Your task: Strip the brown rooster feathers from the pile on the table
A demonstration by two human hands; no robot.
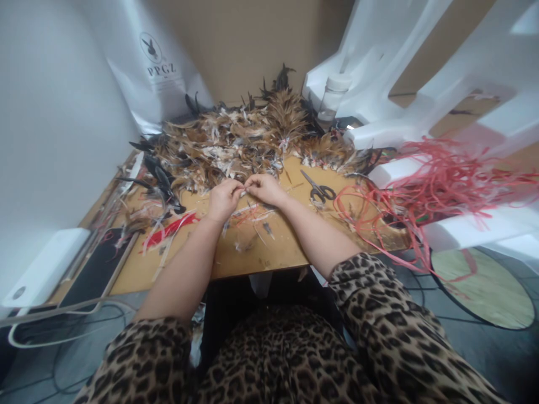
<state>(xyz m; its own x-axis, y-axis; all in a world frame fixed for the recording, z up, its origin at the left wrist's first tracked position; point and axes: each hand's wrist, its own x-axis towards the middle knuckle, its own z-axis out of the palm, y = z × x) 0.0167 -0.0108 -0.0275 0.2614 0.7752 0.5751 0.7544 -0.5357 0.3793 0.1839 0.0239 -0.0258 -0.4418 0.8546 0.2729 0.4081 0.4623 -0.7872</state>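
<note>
My left hand [224, 197] and my right hand [264, 189] meet at the front of a large pile of brown feathers [236, 132]. Both are closed in a pinch, fingertip to fingertip. Something small and pale shows between the fingertips, too little of it to name. Short bits of feather and pale and red strips [252, 214] lie on the yellow-brown table [261, 252] below my hands. To the right of my right hand, black-handled scissors [319, 188] rest with their blades slightly apart. A flat red piece [168, 231] lies left of my left forearm.
Pink-red ribbons [455, 179] spill over white foam shapes [463, 227] at right, hanging past the table edge. A clear bottle [334, 95] stands behind the feathers. A white printed bag [158, 67] is at back left, a white power strip [50, 266] at left, and a round stool [484, 286] at lower right.
</note>
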